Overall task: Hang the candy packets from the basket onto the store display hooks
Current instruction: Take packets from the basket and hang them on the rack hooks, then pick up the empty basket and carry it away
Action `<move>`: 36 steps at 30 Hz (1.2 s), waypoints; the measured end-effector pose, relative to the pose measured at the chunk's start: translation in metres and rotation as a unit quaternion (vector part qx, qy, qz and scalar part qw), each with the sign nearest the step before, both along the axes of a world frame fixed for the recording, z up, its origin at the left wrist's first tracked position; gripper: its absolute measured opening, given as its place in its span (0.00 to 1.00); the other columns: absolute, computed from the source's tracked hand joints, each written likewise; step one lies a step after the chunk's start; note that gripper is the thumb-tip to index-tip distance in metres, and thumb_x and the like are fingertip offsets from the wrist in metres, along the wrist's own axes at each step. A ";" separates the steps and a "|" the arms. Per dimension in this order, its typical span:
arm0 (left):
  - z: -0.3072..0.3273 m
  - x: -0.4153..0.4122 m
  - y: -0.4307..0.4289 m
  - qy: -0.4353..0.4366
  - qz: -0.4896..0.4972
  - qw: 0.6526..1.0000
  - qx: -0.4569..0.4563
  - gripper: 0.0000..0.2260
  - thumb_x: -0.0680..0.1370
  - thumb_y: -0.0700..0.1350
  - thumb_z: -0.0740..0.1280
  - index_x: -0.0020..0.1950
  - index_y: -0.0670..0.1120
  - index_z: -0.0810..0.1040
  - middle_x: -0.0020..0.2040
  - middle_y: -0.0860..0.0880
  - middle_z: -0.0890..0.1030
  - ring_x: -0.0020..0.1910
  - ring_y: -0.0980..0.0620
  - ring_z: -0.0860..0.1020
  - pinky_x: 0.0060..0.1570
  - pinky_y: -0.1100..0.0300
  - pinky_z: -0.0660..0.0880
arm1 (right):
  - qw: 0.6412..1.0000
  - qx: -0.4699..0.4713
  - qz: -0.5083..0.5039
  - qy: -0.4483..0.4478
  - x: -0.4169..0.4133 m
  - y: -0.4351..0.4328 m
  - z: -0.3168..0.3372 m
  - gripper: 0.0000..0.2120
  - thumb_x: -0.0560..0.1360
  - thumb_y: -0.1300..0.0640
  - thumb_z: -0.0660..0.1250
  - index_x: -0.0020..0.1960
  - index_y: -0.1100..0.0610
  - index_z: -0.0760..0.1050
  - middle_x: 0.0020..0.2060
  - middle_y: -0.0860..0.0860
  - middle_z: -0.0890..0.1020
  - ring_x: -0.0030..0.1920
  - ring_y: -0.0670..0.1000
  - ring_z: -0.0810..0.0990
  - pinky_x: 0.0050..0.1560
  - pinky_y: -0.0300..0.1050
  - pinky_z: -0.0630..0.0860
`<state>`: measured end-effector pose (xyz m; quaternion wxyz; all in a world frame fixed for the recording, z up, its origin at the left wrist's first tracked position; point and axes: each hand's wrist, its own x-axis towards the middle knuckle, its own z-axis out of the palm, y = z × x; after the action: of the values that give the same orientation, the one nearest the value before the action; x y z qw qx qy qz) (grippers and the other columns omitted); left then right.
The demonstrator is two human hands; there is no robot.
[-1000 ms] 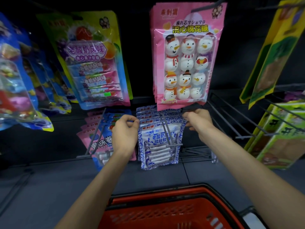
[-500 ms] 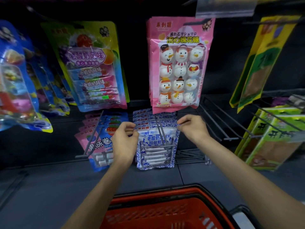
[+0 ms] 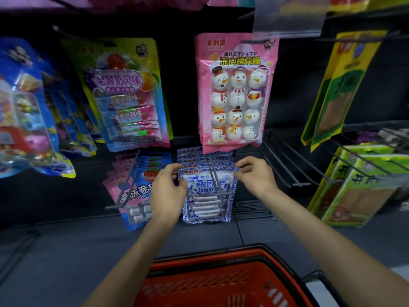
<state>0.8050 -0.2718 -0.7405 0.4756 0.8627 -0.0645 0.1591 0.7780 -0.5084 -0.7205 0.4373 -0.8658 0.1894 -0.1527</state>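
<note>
Mid-frame, the left hand [image 3: 166,191] and right hand [image 3: 254,173] each pinch a top corner of the blue-white candy packet [image 3: 208,196] on the display hook [image 3: 215,180], above the red basket [image 3: 212,282] at bottom

Dark back wall [image 3: 290,96], grey floor [image 3: 55,262], dim light

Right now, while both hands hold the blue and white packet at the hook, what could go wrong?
1. The left hand and right hand pinch the blue and white packet by its top corners; if released before it sits on the hook, it may drop.
2. The pink snowman packet hangs just above the hands; lifting could knock it.
3. Other hung packets crowd that hook; pushing might crumple them.
</note>
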 end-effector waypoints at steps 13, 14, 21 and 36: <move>0.026 -0.069 0.032 -0.017 -0.067 0.980 0.186 0.21 0.80 0.49 0.71 0.73 0.54 0.74 0.67 0.52 0.78 0.61 0.50 0.79 0.56 0.49 0.80 | 1.000 0.003 -0.011 -0.005 -0.062 0.027 0.005 0.17 0.75 0.57 0.78 0.61 0.50 0.78 0.50 0.48 0.83 0.48 0.49 0.83 0.46 0.41 0.74; 0.026 -0.079 0.036 -0.017 -0.077 0.976 0.203 0.21 0.80 0.50 0.71 0.73 0.54 0.74 0.66 0.53 0.78 0.61 0.50 0.79 0.55 0.49 0.80 | 1.000 0.001 -0.001 0.000 -0.071 0.031 0.005 0.17 0.76 0.57 0.77 0.62 0.50 0.78 0.51 0.48 0.82 0.49 0.50 0.83 0.47 0.41 0.74; 0.041 -0.135 0.066 -0.029 -0.111 0.929 0.352 0.26 0.80 0.58 0.67 0.77 0.56 0.69 0.71 0.54 0.73 0.65 0.50 0.77 0.55 0.50 0.80 | 0.989 -0.098 0.083 0.077 -0.143 0.059 0.011 0.23 0.76 0.52 0.76 0.68 0.50 0.75 0.57 0.51 0.79 0.53 0.51 0.81 0.54 0.46 0.79; 0.118 -0.265 0.140 0.003 -0.105 0.879 0.464 0.42 0.71 0.75 0.52 0.84 0.62 0.53 0.85 0.52 0.57 0.83 0.47 0.56 0.81 0.42 0.53 | 0.915 -0.313 0.220 0.127 -0.276 0.101 0.114 0.50 0.73 0.26 0.66 0.85 0.46 0.48 0.84 0.57 0.44 0.84 0.61 0.41 0.82 0.61 0.50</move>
<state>0.5400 -0.1316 -0.6227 0.0347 0.9733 -0.2197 0.0573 0.5024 -0.4075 -0.6063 0.1384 -0.9903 -0.0094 0.0065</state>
